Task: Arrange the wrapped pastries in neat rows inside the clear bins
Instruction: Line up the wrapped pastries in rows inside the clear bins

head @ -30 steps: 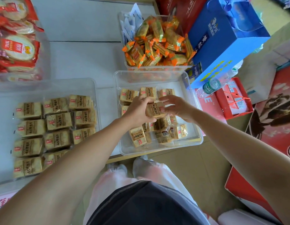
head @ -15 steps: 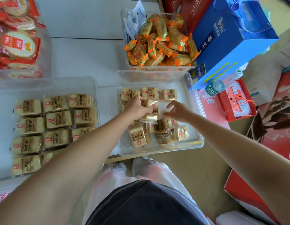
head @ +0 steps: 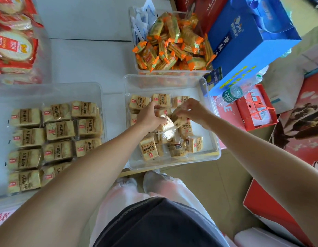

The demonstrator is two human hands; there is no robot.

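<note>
A clear bin (head: 213,122) at the table's front edge holds tan wrapped pastries: a row of three (head: 161,99) along its far side and a loose heap (head: 172,145) nearer me. My left hand (head: 149,116) reaches into the bin's middle and grips a wrapped pastry (head: 166,123). My right hand (head: 193,111) is just right of it, fingers curled, pinching another wrapped pastry (head: 177,118). The clear bin on the left (head: 94,88) holds wrapped pastries (head: 56,132) laid flat in three neat rows.
A bin of orange-wrapped biscuits (head: 172,45) stands behind the working bin. Red-wrapped rice crackers (head: 13,43) fill a bin at far left. A blue gift box (head: 249,43), a water bottle (head: 233,93) and red cartons (head: 256,107) crowd the right side.
Both hands moved slightly toward the bin's far side. My right hand, open half a second ago, has closed on a pastry beside the one in my left hand.
</note>
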